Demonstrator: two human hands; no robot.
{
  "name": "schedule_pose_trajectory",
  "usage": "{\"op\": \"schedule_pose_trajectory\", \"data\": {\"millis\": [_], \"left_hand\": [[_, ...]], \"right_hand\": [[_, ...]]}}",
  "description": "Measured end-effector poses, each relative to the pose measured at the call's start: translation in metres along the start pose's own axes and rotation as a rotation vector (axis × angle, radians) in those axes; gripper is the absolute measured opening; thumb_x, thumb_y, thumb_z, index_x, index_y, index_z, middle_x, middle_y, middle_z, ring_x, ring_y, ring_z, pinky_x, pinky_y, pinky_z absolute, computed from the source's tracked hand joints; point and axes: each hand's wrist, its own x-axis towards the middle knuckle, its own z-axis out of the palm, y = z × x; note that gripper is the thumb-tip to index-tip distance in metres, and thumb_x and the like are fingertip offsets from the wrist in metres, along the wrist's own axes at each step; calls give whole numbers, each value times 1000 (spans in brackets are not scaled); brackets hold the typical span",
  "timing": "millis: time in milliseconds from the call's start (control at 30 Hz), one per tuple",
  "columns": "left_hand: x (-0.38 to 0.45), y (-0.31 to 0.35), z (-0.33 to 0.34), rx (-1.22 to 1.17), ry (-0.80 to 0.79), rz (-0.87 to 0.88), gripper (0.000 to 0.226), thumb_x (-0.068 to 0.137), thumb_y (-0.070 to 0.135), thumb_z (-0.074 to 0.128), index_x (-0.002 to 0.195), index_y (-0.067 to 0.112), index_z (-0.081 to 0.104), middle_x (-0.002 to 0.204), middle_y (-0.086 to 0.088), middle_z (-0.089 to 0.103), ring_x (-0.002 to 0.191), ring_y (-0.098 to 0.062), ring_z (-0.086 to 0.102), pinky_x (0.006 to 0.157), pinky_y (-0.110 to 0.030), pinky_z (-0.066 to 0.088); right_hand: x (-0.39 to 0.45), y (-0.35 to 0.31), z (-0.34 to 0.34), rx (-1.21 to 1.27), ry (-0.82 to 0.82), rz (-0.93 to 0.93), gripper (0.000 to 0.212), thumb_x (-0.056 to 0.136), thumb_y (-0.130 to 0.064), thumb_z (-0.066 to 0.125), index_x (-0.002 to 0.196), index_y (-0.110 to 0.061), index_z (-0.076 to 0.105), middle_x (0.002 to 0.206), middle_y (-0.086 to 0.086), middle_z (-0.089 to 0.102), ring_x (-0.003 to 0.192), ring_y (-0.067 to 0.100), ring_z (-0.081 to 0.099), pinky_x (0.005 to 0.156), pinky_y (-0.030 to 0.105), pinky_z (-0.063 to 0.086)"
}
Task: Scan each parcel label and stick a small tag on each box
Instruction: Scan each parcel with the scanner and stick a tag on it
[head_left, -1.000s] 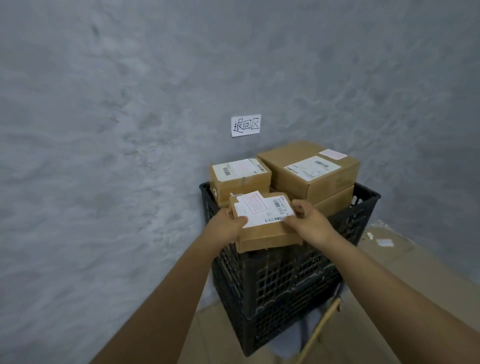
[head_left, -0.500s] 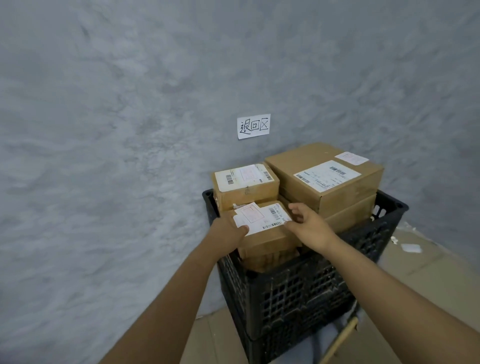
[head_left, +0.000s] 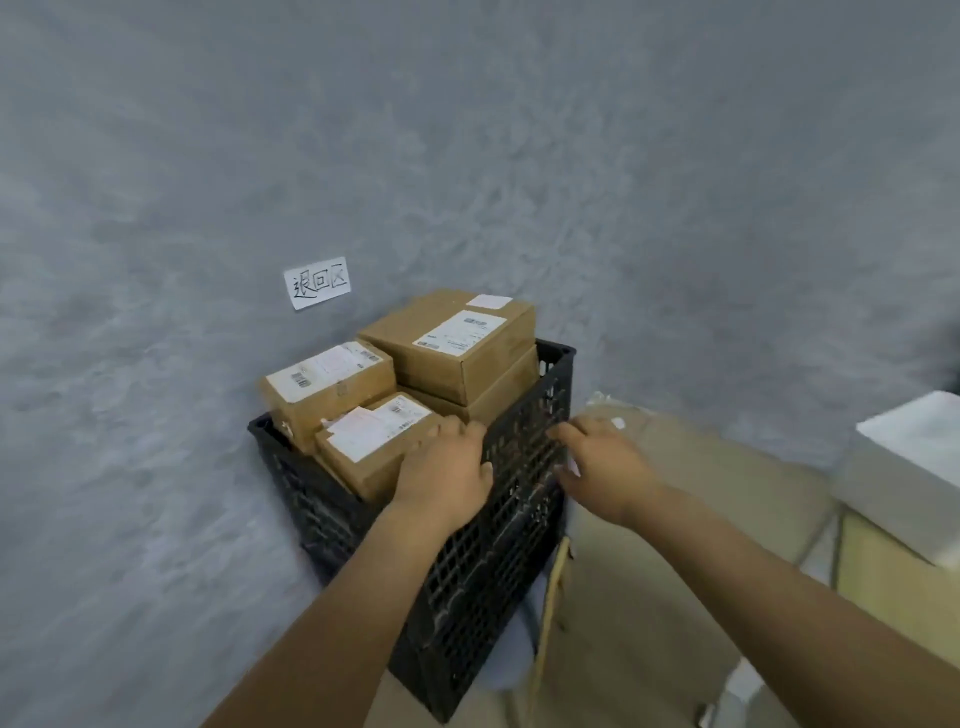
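Observation:
A black plastic crate (head_left: 524, 499) stands against the grey wall and holds several brown cardboard parcels with white labels. The small parcel (head_left: 371, 441) lies at the crate's near side, in front of a mid-size parcel (head_left: 327, 389). A large parcel (head_left: 452, 343) is stacked at the back right. My left hand (head_left: 447, 470) rests over the near corner of the small parcel and the crate rim, fingers relaxed. My right hand (head_left: 605, 465) hovers to the right of the crate, fingers spread, holding nothing.
A handwritten paper sign (head_left: 317, 282) is stuck on the wall above the crate. Flattened cardboard (head_left: 691, 499) covers the floor to the right. A white foam box (head_left: 914, 473) sits on a yellowish box at the far right. A wooden stick (head_left: 550, 603) leans by the crate.
Both hands have let go of the small parcel, which now lies in the crate. My right hand has pulled away to the right of the crate. The view has swung right.

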Motion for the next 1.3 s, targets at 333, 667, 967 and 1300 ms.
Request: {"op": "schedule_pose_trajectory", "data": {"millis": [333, 667, 967, 1300], "left_hand": [[-37, 197, -2, 30, 77, 471, 47, 94, 27, 45, 139, 16, 39, 135, -7, 45, 123, -28, 41, 98, -38, 36], [-134, 460, 25, -49, 105, 808, 46, 90, 26, 44, 136, 20, 40, 130, -4, 48, 117, -26, 45, 92, -37, 38], [-234, 661, 56, -160, 9, 1015, 44, 91, 25, 45, 134, 18, 41, 128, -4, 48, 116, -25, 44, 95, -37, 38], [-236, 841, 82, -212, -52, 1161, 47, 91, 30, 48, 136, 19, 40, 132, -4, 47, 121, -25, 43, 98, -38, 37]], "right_hand": [[-204, 97, -86, -227, 176, 379, 49, 89, -27, 50, 136, -23, 41, 132, 3, 48, 121, 25, 43, 97, 36, 40], [-467, 214, -160, -317, 211, 795, 52, 91, -25, 49, 141, -23, 35, 137, 2, 46, 123, 24, 41, 98, 35, 38], [-675, 302, -204, -297, 209, 1079, 53, 91, -30, 50, 142, -24, 34, 136, 3, 45, 124, 25, 40, 97, 36, 40], [-787, 408, -236, -273, 279, 1283, 51, 90, -31, 51, 139, -23, 38, 132, 2, 47, 118, 22, 44, 93, 35, 44]]}}
